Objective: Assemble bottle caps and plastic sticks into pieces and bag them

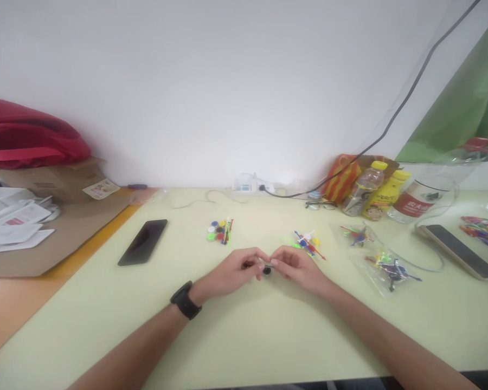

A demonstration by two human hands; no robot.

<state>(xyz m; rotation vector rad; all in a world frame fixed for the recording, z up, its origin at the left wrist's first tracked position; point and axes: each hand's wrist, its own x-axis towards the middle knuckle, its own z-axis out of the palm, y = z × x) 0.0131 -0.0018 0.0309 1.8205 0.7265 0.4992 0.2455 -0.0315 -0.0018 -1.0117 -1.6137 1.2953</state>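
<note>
My left hand (pixel 233 273), with a black watch on its wrist, and my right hand (pixel 296 268) meet at the middle of the pale green table (pixel 248 330). Both pinch a small piece between their fingertips, with a small black wheel-like part (pixel 267 270) right under them. What exactly they grip is too small to name. A heap of small coloured caps and sticks (pixel 220 231) lies beyond my left hand. Another heap of coloured plastic parts (pixel 308 242) lies just beyond my right hand.
A black phone (pixel 143 241) lies left of the hands. Clear bags of coloured parts (pixel 384 262), bottles (pixel 380 195), glasses (pixel 320 205) and a second phone (pixel 457 250) sit to the right. Cardboard, papers (pixel 16 225) and a red bag (pixel 24 135) are at left.
</note>
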